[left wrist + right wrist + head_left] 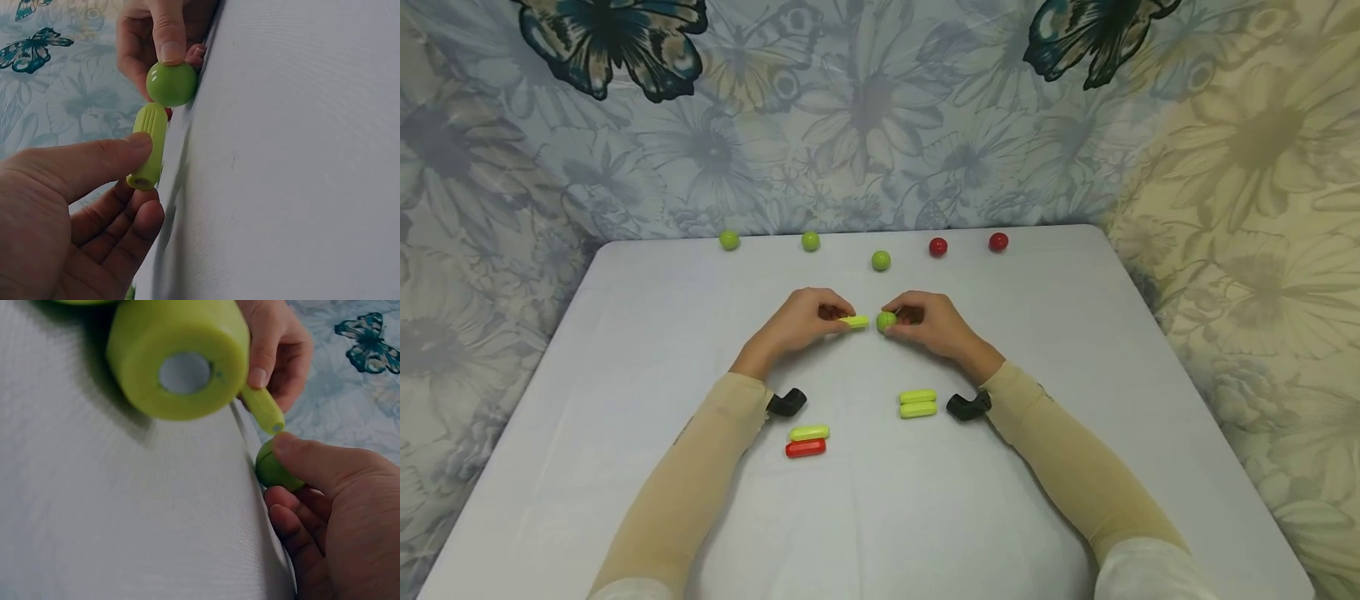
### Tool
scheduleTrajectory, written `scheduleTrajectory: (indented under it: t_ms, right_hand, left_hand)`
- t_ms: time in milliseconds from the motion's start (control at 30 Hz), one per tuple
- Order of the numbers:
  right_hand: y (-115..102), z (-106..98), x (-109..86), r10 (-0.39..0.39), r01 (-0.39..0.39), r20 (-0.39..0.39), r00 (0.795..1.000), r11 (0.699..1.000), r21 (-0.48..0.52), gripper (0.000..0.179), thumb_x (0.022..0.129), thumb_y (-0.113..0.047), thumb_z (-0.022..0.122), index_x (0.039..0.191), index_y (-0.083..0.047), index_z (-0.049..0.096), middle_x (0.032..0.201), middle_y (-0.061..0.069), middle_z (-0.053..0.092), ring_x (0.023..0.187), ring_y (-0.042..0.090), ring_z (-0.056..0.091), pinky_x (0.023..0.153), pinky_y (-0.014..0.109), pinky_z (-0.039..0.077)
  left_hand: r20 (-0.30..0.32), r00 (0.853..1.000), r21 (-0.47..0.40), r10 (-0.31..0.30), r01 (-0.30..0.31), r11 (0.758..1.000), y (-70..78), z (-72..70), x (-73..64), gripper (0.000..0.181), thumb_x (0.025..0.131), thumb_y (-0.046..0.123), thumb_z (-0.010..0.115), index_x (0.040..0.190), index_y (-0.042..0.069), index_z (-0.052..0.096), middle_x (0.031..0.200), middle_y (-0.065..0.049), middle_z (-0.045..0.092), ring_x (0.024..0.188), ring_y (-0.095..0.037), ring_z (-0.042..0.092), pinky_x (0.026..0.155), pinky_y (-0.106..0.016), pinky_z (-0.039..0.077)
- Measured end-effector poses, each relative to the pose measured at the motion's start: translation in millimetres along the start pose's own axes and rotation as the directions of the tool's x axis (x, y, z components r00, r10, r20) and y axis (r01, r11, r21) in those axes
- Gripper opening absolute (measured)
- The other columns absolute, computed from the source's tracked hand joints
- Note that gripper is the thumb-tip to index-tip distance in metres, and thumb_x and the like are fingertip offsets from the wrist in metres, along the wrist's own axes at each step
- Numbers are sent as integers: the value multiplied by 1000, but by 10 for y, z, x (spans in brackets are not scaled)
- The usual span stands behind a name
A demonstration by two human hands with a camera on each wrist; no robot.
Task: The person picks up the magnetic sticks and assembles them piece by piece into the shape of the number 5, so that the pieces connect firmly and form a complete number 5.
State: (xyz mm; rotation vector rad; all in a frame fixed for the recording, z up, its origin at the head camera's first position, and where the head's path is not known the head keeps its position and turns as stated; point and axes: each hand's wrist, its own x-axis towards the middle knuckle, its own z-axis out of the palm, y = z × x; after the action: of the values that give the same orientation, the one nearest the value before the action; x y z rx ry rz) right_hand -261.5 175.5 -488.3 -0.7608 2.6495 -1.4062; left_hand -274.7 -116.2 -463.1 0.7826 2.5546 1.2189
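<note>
Over the middle of the table, my left hand (808,321) pinches a yellow-green ridged handle (149,140) between thumb and fingers. The handle has a hole in its end. Facing it, my right hand (931,323) pinches a green ball (172,84) with thumb and fingertips. The handle's tip points at the ball; a small gap between them shows in the head view. In the right wrist view, the ball (275,467) lies just below the end of the handle (264,411).
Along the far edge sit several balls, green ones (810,241) and red ones (937,247). A yellow-green and a red handle (806,448) lie near the left forearm. Two yellow-green handles (917,403) lie by the right wrist. Patterned cloth (865,125) hangs behind the white table (1000,517).
</note>
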Motion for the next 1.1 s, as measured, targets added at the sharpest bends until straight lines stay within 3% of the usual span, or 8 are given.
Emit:
scheduleTrajectory:
  t_ms: [500, 1100]
  right_hand:
    - [10, -3, 23, -33, 33, -3, 999, 999, -8, 32, 92, -13, 91, 123, -10, 81, 107, 1, 75, 89, 18, 67, 81, 34, 55]
    - [3, 10, 5, -10, 10, -6, 1000, 1000, 4, 31, 92, -13, 91, 122, -10, 82, 108, 1, 76, 90, 19, 67, 82, 33, 55]
  left_hand:
    - [-1, 1000, 17, -5, 5, 1000, 26, 85, 38, 22, 96, 14, 86, 118, 9, 83, 100, -1, 72, 88, -20, 64, 81, -37, 53]
    - [3, 1000, 14, -19, 19, 1000, 24, 102, 31, 23, 97, 14, 86, 119, 9, 82, 102, -1, 73, 91, -19, 65, 83, -37, 53]
